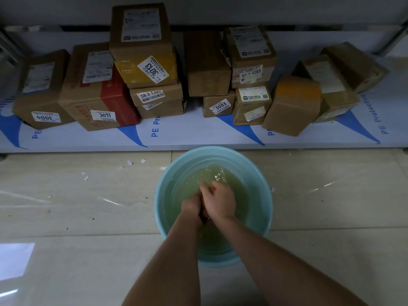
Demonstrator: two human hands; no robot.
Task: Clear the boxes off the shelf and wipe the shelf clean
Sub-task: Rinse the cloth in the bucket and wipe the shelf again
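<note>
The boxes are stacked and crowded along the low shelf, which is covered in white film with blue print; none has been taken off. A red-banded box sits left of centre, and an orange-taped box leans at the right. Just in front of the shelf, a blue basin of greenish water is set on the tiled floor. Both hands are held together in the water: the left hand and right hand are pressed against each other, fingers curled; what is gripped cannot be told. Paper scraps are scattered on the floor to the left.
</note>
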